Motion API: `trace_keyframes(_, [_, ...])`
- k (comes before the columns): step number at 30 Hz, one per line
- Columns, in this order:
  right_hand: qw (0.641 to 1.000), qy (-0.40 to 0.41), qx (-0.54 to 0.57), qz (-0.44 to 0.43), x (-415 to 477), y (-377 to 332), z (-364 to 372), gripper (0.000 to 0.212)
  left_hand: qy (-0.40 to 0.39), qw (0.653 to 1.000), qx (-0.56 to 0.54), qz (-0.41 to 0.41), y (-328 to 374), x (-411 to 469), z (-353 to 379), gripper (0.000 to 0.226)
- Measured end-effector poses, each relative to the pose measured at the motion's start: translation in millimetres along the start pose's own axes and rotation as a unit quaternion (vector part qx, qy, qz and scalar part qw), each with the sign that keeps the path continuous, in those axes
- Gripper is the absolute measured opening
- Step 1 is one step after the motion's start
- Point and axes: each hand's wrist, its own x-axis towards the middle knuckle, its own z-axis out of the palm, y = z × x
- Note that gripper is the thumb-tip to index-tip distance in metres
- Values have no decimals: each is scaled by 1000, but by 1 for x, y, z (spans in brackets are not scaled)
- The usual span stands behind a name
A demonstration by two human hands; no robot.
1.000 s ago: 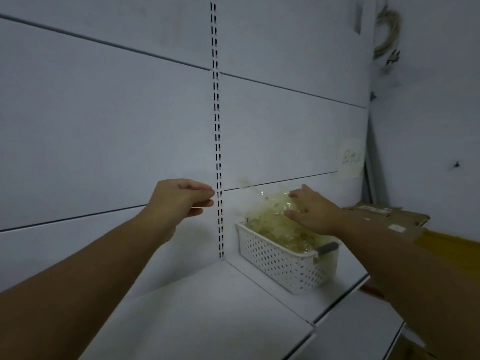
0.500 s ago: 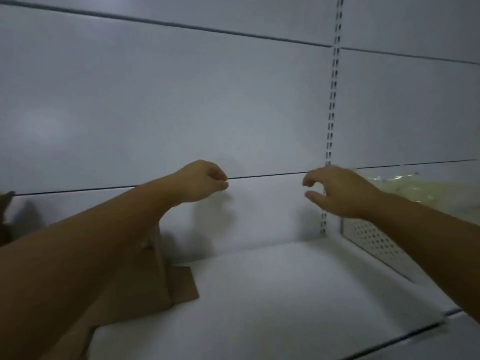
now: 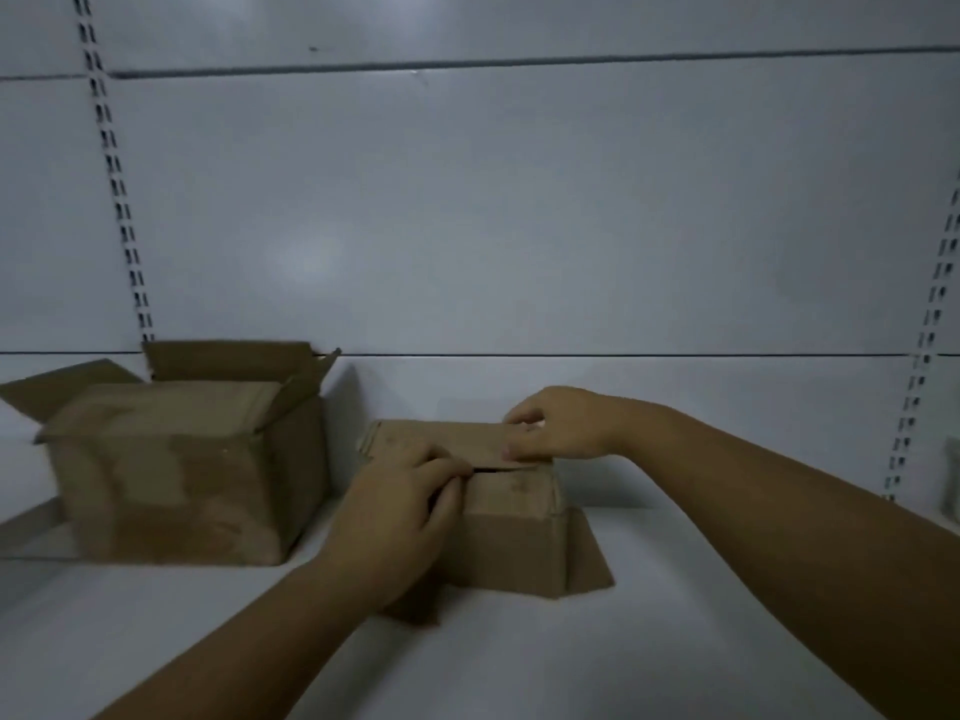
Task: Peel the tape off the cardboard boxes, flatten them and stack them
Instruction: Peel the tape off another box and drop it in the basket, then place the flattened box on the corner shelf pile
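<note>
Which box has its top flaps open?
The big box at the left: its top flaps stand up. The small box has its top flaps folded down, gripped by the left hand and right hand.

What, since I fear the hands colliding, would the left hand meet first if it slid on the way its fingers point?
Probably the right hand: the left hand lies on the small box, fingers aimed along its top toward the right hand's fingertips at the flap. Depth is unclear.

Small brown box (image 3: pixel 511 532) stands upright, top flaps nearly shut — larger box (image 3: pixel 182 475) beside it, flaps open.
</note>
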Motion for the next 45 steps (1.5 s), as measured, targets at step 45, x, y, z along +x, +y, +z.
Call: trace_keyframes(45, [947,256,191,35,-71,-28,64,53,132,917,-268,-266,-2,-45,9,91])
